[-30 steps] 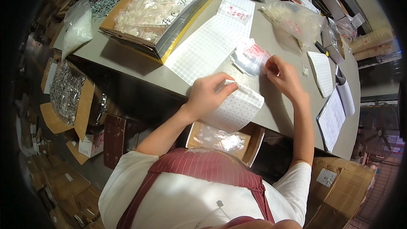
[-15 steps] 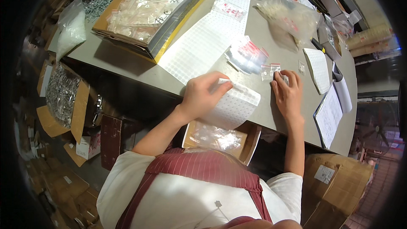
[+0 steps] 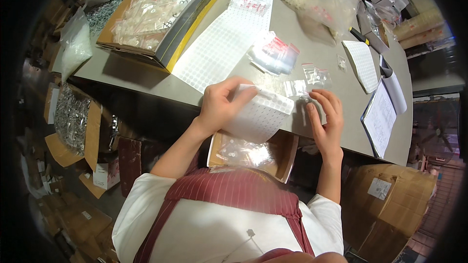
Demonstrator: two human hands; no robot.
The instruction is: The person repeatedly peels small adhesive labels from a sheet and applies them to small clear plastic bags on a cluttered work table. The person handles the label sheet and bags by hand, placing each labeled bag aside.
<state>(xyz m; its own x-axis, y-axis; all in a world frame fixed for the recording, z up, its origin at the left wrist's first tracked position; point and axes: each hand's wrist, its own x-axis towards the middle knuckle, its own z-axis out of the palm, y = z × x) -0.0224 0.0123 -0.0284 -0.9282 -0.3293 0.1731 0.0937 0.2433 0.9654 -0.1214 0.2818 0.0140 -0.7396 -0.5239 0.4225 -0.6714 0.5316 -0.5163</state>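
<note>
My left hand [image 3: 218, 108] is closed on a curved sheet of round white stickers [image 3: 258, 117], thumb on top, at the table's front edge. My right hand [image 3: 327, 119] is just right of the sheet, over the table edge, its thumb and bent fingers apart. By its fingertips lies a small clear zip bag [image 3: 294, 87]. Another small zip bag [image 3: 314, 74] lies a little beyond. Whether the fingertips touch the nearer bag is hard to make out. A fanned pile of clear zip bags with red seals [image 3: 274, 53] lies farther back.
Long sticker sheets [image 3: 214, 51] run across the table beside a carton full of filled bags [image 3: 151, 14]. A large clear bag [image 3: 324, 9] stands at the back. To the right are a clipboard [image 3: 379, 124] and a sticker sheet [image 3: 361, 65]. Below the edge sits an open box [image 3: 278, 163].
My right hand has come off the small bag it was pressing and drawn toward the sticker sheet, its fingers spreading. My left hand still holds the sheet. The whole view has shifted slightly.
</note>
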